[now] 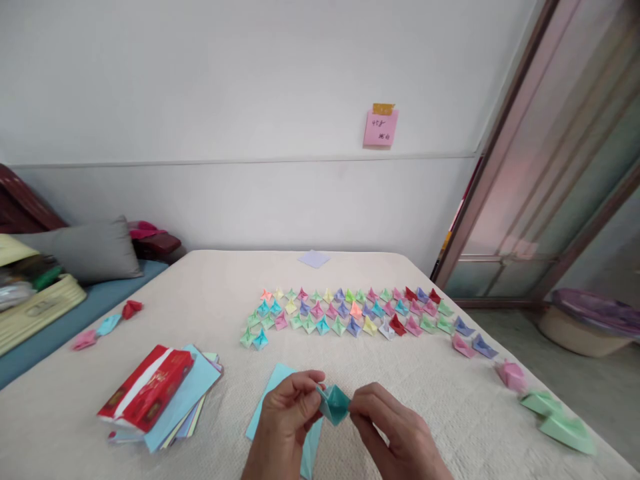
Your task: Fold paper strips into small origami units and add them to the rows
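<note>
Teal origami boat [334, 405], ends fingertip-pinched by left hand [290, 413] and right hand [390, 423] beside turquoise paper [311, 448], seems mid-shaping, needing gentle spreading.

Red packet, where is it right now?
In the head view, the red packet is at lower left, lying on the stack of coloured paper, to the left of the left hand.

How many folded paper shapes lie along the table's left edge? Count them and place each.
3: pink shape nearest, light blue shape in the middle, red shape farthest. None looks hidden.
</note>
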The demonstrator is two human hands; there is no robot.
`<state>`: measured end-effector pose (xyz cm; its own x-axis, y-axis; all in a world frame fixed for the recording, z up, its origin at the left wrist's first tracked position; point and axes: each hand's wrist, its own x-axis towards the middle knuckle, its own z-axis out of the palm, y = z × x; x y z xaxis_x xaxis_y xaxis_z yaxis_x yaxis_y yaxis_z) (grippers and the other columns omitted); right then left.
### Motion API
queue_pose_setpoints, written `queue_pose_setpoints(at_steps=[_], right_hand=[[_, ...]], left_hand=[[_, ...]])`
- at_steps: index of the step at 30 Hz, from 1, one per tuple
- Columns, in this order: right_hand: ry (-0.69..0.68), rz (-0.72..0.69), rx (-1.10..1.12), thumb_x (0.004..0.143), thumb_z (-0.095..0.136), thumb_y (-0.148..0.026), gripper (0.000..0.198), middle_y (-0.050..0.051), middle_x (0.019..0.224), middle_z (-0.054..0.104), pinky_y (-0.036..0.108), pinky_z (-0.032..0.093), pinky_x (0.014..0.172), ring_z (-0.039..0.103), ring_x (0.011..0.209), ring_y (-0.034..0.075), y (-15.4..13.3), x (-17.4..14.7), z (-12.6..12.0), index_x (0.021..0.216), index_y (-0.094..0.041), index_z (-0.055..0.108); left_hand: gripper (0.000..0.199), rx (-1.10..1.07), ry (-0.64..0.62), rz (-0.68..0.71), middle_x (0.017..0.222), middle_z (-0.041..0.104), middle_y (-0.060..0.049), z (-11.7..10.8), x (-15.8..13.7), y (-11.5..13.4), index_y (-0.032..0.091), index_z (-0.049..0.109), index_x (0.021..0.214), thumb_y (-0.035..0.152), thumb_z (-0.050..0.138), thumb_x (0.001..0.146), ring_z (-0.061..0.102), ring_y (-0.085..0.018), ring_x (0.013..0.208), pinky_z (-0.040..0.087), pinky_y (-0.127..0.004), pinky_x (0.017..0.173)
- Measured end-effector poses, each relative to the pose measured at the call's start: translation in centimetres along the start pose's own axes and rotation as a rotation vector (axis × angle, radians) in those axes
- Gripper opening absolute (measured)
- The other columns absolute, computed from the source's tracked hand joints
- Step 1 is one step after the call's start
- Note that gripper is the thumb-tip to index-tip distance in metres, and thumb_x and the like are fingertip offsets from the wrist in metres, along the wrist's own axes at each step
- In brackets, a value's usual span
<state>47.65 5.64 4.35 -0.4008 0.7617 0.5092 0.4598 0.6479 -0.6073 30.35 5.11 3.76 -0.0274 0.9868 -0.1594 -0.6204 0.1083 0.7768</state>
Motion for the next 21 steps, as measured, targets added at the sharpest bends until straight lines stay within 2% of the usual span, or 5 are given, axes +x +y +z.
queue_pose_setpoints(at_steps=[4,7,12,16,21], right_hand=[[0.020,-0.025,-0.051,0.092,0.043,-0.010,0.018,0.002,0.075,0.059,0.021,0.046,0.058,0.059,0.064,0.013,0.11,-0.09,0.19,0.086,-0.021,0.057],[0.028,-0.057,-0.117,0.092,0.041,-0.010,0.020,0.003,0.074,0.059,0.022,0.047,0.057,0.060,0.062,0.013,0.23,-0.15,0.35,0.087,-0.020,0.058],[0.065,-0.141,-0.256,0.089,0.039,-0.009,0.024,0.003,0.069,0.059,0.020,0.047,0.052,0.060,0.057,0.013,0.23,-0.17,0.61,0.081,-0.020,0.060],[0.024,-0.138,-0.319,0.086,0.040,-0.006,0.024,0.003,0.069,0.058,0.022,0.045,0.051,0.058,0.056,0.014,0.42,-0.43,0.78,0.075,-0.020,0.056],[0.010,-0.147,-0.346,0.086,0.040,-0.005,0.023,0.003,0.070,0.057,0.023,0.041,0.051,0.055,0.057,0.014,0.52,-0.64,0.96,0.076,-0.020,0.054]], left_hand=[[0.019,0.271,-0.012,0.031,0.087,0.067,-0.006,0.02,0.03,0.13,0.016,0.070,0.080,0.032,0.073,0.071,0.060,-0.017,0.074,0.047,-0.028,0.069],[0.029,0.443,0.034,0.151,0.081,0.067,-0.006,-0.06,0.17,-0.07,0.016,0.066,0.090,0.035,0.072,0.069,0.062,-0.021,0.078,0.047,-0.028,0.066],[0.028,0.688,0.077,0.258,0.080,0.065,-0.006,0.26,-0.13,-0.59,0.016,0.064,0.089,0.031,0.073,0.067,0.060,-0.020,0.071,0.049,-0.027,0.060],[0.017,0.703,0.006,0.214,0.072,0.064,-0.003,0.24,-0.24,-0.51,0.016,0.063,0.081,0.031,0.065,0.074,0.058,-0.017,0.064,0.047,-0.025,0.059],[0.017,0.663,0.009,0.155,0.081,0.068,-0.007,0.24,-0.26,-0.13,0.016,0.061,0.090,0.024,0.061,0.075,0.065,-0.022,0.076,0.050,-0.029,0.068]])
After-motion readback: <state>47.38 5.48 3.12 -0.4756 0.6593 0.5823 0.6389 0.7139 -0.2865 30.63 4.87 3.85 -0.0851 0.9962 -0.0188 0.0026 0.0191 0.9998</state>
